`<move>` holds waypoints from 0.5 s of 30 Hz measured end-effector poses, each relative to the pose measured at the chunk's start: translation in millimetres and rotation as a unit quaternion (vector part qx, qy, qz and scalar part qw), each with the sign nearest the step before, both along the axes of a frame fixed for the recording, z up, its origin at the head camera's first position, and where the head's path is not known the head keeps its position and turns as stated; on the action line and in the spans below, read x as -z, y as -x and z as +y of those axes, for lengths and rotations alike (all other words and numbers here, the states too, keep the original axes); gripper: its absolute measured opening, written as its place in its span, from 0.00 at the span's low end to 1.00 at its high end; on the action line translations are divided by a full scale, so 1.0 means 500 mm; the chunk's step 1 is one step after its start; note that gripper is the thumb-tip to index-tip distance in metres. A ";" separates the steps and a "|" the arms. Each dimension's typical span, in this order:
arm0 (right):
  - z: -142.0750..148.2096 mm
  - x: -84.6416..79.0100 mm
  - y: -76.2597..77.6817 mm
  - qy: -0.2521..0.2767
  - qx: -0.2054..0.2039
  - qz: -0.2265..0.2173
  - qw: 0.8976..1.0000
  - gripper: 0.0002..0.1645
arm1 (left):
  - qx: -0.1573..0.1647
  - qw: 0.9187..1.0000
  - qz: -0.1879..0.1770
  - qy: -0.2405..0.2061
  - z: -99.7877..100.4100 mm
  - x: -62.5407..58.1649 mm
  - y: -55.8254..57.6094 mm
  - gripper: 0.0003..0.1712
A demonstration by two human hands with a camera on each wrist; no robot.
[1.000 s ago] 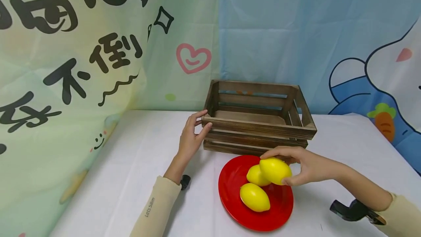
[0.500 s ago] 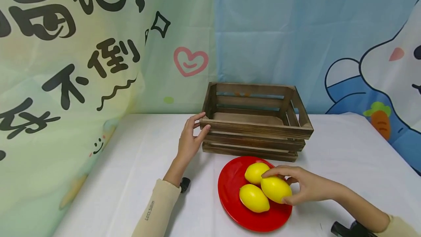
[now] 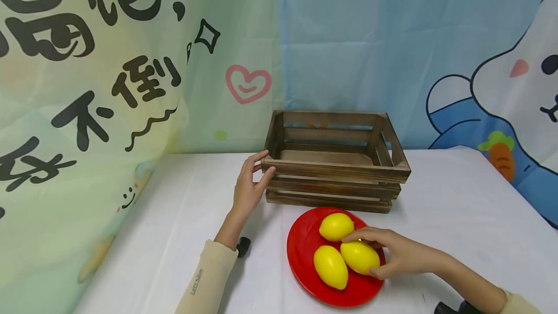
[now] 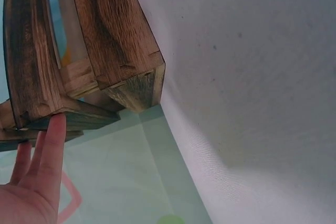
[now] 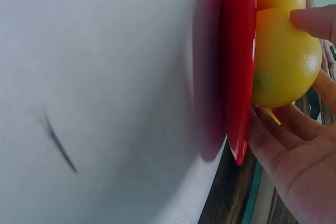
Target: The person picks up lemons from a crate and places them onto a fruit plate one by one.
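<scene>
My right hand (image 3: 403, 252) pinches a yellow lemon (image 3: 360, 258) between thumb and fingers, low over the right part of a red plate (image 3: 300, 243). Two more lemons share the plate: one at the back (image 3: 336, 227), another at the front left (image 3: 330, 267). In the right wrist view the held lemon (image 5: 286, 59) lies against the plate's face, thumb on one side and fingers on the other. My left hand (image 3: 248, 189) rests at the front left corner of a brown slatted wooden crate (image 3: 335, 171), its extended fingers touching the wood (image 4: 37, 51) in the left wrist view.
The crate stands behind the plate, its open top showing a bare floor. White cloth (image 3: 183, 217) covers the table. Behind it hangs a printed backdrop (image 3: 340, 38) with lettering, hearts and a cartoon rabbit. A dark wrist mount (image 3: 455, 308) sits by the right sleeve.
My right hand has lowered its lemon toward the front of the plate, beside the other two. The back and front lemons have come apart from it slightly. The left hand stays at the crate.
</scene>
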State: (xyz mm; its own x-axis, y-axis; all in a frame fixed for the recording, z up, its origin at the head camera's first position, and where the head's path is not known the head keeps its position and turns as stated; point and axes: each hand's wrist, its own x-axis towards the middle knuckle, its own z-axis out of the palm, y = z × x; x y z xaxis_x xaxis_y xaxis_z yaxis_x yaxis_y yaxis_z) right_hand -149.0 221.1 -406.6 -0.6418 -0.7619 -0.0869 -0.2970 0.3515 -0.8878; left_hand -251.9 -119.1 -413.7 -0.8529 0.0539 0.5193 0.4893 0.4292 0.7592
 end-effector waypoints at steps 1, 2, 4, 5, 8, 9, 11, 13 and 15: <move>-0.001 0.001 0.000 -0.001 0.000 -0.003 1.000 0.34 | -0.002 1.000 -0.001 0.001 -0.001 0.001 0.000 0.26; -0.002 0.002 0.000 -0.003 0.001 -0.003 1.000 0.34 | -0.003 1.000 -0.001 0.001 -0.001 0.001 -0.001 0.26; -0.002 0.003 0.000 -0.006 0.004 0.001 1.000 0.33 | -0.005 1.000 -0.001 0.001 -0.002 0.002 -0.002 0.26; -0.002 0.003 -0.001 -0.006 0.006 0.005 1.000 0.33 | -0.005 1.000 -0.001 0.001 -0.002 0.002 -0.002 0.26; -0.004 0.005 -0.001 -0.009 0.011 0.020 1.000 0.32 | -0.005 1.000 -0.004 0.003 -0.003 0.000 -0.001 0.26; -0.005 0.004 -0.001 -0.011 0.014 0.025 1.000 0.32 | -0.005 1.000 -0.005 0.003 -0.004 -0.002 0.000 0.26; -0.008 0.000 0.000 -0.022 0.023 0.032 0.999 0.33 | -0.002 1.000 -0.005 0.005 -0.007 -0.006 0.005 0.26; -0.011 -0.010 0.003 -0.041 0.030 0.037 0.998 0.35 | 0.002 1.000 -0.003 0.006 -0.013 -0.011 0.010 0.27; -0.009 -0.027 0.007 -0.063 0.029 0.041 0.997 0.38 | 0.008 1.000 -0.003 0.009 -0.021 -0.016 0.013 0.27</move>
